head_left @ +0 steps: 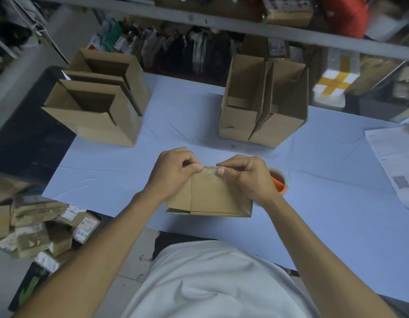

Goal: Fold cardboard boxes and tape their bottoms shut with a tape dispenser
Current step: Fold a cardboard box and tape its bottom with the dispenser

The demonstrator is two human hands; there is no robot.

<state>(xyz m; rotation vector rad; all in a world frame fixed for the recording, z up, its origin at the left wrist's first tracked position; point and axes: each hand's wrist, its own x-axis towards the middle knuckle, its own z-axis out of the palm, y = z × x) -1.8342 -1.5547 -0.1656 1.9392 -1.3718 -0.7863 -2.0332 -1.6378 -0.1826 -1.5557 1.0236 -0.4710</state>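
Both grips, left hand [173, 171] and right hand [247, 174], pinch the tape [209, 172] on the light, stiff cardboard box's [212, 196] 12 o'clock edge; hold it by the edges.

Printed papers [392, 167] on table's [153, 138] right edge; labelled parcels [38, 228] heaped left.

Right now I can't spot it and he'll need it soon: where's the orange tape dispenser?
On the blue table, right of centre, the tape dispenser peeks out from behind the right hand.
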